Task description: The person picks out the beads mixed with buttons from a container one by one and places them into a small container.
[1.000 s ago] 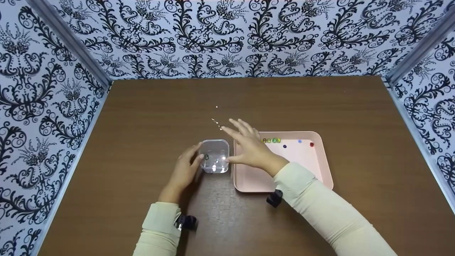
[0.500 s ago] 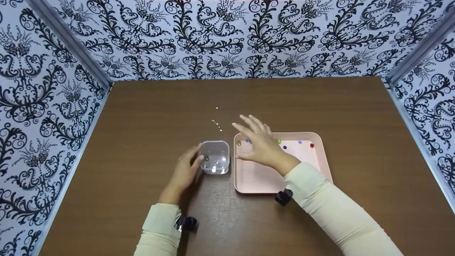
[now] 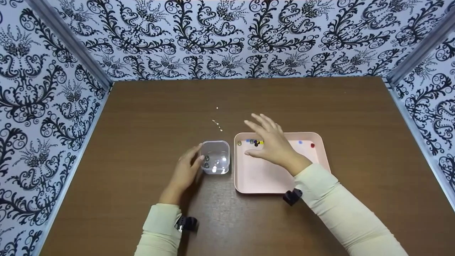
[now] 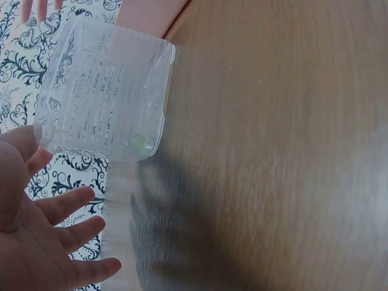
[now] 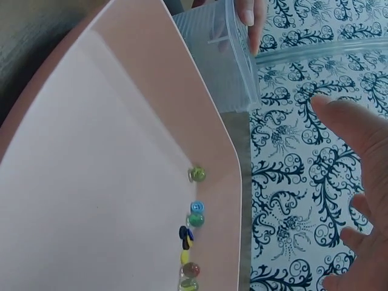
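Observation:
A small clear plastic container stands left of the tray; my left hand holds its left rim with thumb and forefinger, the other fingers spread in the left wrist view. Two glass marbles lie inside it near the left wall. Over the pink tray hovers my right hand, its fingers apart and nothing between them. Along the tray's far wall are a green glass marble, a small blue piece, a dark cluster and other small pieces. The hand covers part of this row in the head view.
Small white specks show on the brown table beyond the container. A light blue piece and a red piece lie at the tray's far right. Patterned walls enclose the table's back and sides.
My right hand has moved right, from beside the container to over the tray, uncovering the left end of the row. A second marble now shows in the container. My left hand stays put.

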`<state>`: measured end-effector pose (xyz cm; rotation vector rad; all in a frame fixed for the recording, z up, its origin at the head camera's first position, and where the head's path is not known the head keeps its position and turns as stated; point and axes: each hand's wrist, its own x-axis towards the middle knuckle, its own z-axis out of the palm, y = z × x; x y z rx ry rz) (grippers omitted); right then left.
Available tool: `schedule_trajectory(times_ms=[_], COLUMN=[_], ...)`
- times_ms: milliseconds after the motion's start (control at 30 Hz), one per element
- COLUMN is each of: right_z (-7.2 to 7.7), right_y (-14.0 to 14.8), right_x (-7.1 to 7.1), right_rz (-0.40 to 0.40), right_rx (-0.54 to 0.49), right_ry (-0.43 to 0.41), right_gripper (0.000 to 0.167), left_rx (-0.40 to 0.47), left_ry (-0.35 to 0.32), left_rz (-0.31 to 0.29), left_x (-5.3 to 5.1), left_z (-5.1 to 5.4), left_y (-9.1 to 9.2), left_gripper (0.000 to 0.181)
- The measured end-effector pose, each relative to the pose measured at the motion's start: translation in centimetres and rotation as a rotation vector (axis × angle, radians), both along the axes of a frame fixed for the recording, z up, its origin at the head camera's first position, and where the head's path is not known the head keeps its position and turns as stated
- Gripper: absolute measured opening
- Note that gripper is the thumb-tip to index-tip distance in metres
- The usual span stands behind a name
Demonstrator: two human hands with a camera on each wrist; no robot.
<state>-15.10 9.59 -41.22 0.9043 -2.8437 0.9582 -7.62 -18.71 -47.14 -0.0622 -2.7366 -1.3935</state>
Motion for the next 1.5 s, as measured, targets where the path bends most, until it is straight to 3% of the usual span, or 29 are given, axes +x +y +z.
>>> schedule_trajectory(times_ms=[433,667,1500], right_z=[0.1,0.2,-0.4], right_y=[1.2,1.9,4.3], right_x=[-0.1,-0.2,-0.5], right_rz=[-0.036,-0.05,-0.101], right_rx=[-0.015,-0.03,-0.147], right_ry=[-0.022,-0.037,-0.154], right_gripper=[0.086,0.085,0.069], left_rx=[0.006,0.008,0.0], left_ry=[0.002,-0.034,-0.044], left_rz=[0.003,0.013,0.008], left_x=[0.0,-0.1,-0.1], left_z=[0.1,0.0,0.0], left_y=[0.0,0.1,0.0], left_gripper=[0.041,0.043,0.043])
